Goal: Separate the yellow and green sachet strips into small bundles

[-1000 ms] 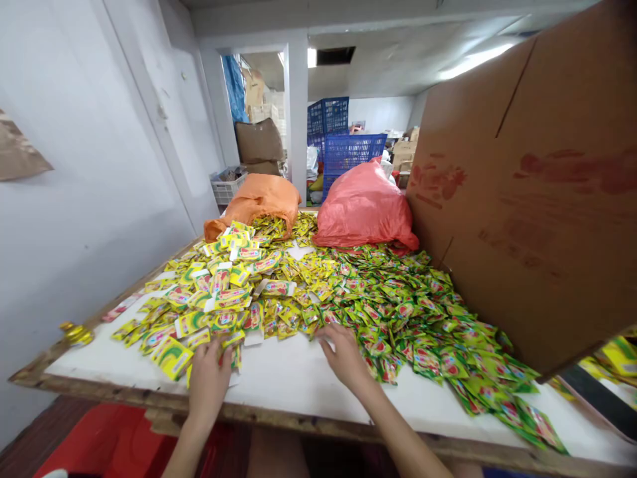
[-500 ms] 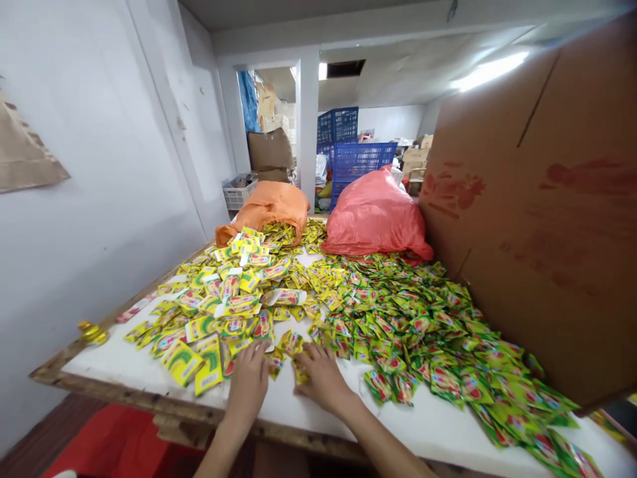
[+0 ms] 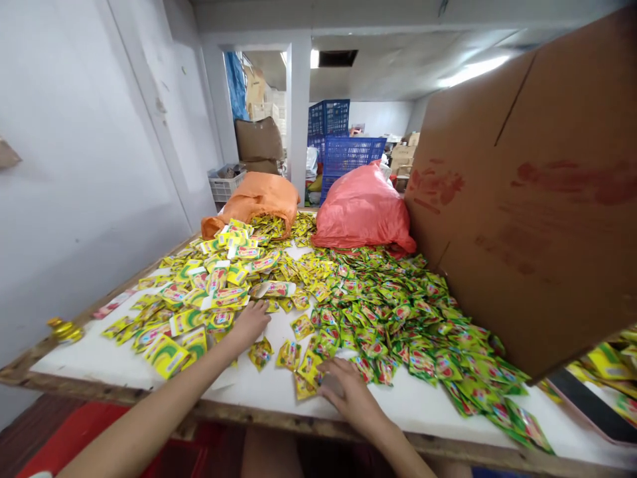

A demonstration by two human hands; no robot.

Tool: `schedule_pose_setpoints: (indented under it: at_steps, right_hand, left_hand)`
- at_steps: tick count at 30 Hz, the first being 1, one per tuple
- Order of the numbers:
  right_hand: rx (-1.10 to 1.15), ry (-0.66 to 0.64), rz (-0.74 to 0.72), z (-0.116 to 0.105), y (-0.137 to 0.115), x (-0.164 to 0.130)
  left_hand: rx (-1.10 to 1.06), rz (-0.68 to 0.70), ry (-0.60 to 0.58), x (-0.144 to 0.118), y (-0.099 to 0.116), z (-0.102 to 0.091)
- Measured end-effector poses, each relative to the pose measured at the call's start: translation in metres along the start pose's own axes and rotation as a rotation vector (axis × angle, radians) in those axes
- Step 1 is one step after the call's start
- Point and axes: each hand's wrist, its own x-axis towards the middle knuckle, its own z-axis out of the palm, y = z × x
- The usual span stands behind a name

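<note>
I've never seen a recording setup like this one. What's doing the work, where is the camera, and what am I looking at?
There is no machine: these are a person's bare hands, and every picture comes from one camera worn on the head, looking forward and down. On the white-topped table lie yellow cartons, loose yellow packets and green packets, with an orange bag and a red bag behind. The left hand is beside the cartons; the right hand is at the loose yellow packets. Whether either has a grip on anything is unclear.
</note>
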Motion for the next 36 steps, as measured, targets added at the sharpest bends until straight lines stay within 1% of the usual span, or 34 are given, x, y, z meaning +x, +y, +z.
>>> schedule_pose_setpoints:
  at_steps: [2, 4, 6, 8, 11, 13, 15, 17, 18, 20, 21, 23, 25, 26, 28, 29, 31, 33, 36]
  right_hand:
    - [-0.011, 0.123, 0.003, -0.005, 0.006, 0.003]
    - [-0.068, 0.229, 0.018, -0.009, 0.01, 0.011]
    - [-0.143, 0.256, 0.043, -0.01, 0.012, 0.021]
    - [-0.213, 0.211, 0.048, -0.009, 0.012, 0.031]
    - [-0.302, 0.094, -0.036, -0.006, 0.008, 0.042]
    - [-0.311, 0.023, -0.083, -0.007, 0.008, 0.046]
    - [-0.279, -0.003, -0.075, -0.011, 0.011, 0.049]
    - [-0.233, 0.015, -0.039, -0.018, 0.017, 0.05]
    - [-0.213, 0.034, -0.019, -0.021, 0.02, 0.05]
    - [-0.168, 0.072, 0.027, -0.025, 0.026, 0.046]
    - [-0.137, 0.082, 0.05, -0.025, 0.028, 0.044]
    - [-0.074, 0.08, 0.081, -0.02, 0.028, 0.041]
    - [0.02, 0.048, 0.078, -0.013, 0.025, 0.039]
    - [0.085, 0.025, 0.07, -0.009, 0.023, 0.04]
    - [0.201, -0.026, 0.068, -0.002, 0.018, 0.042]
    - [0.206, -0.06, 0.071, 0.0, 0.016, 0.044]
    - [0.091, -0.125, 0.071, 0.002, 0.011, 0.048]
    - [-0.056, -0.159, 0.062, 0.002, 0.006, 0.051]
    - [-0.228, -0.186, -0.013, -0.003, -0.005, 0.052]
  left_hand:
    - [-0.004, 0.018, -0.013, 0.002, -0.004, 0.001]
    - [-0.014, 0.033, -0.015, 0.005, -0.008, 0.0]
    - [-0.032, 0.047, -0.005, 0.009, -0.012, -0.006]
    - [-0.059, 0.059, 0.018, 0.012, -0.014, -0.015]
    - [-0.119, 0.069, 0.067, 0.016, -0.013, -0.033]
    - [-0.172, 0.061, 0.099, 0.014, -0.009, -0.045]
    - [-0.218, 0.039, 0.134, 0.007, -0.005, -0.055]
    - [-0.382, -0.045, 0.2, -0.005, 0.001, -0.061]
    - [-0.526, -0.124, 0.248, -0.012, 0.005, -0.062]
    - [-0.936, -0.333, 0.363, -0.028, 0.014, -0.057]
    - [-1.166, -0.432, 0.421, -0.035, 0.021, -0.052]
    - [-1.59, -0.569, 0.507, -0.048, 0.036, -0.038]
    - [-1.908, -0.651, 0.515, -0.057, 0.053, -0.024]
    - [-2.01, -0.689, 0.498, -0.06, 0.062, -0.018]
    - [-2.119, -0.758, 0.482, -0.063, 0.077, -0.01]
    - [-2.142, -0.787, 0.482, -0.063, 0.084, -0.008]
    - [-2.159, -0.826, 0.469, -0.063, 0.093, -0.005]
    - [-2.167, -0.83, 0.421, -0.062, 0.099, -0.005]
    - [-2.159, -0.813, 0.359, -0.06, 0.106, -0.005]
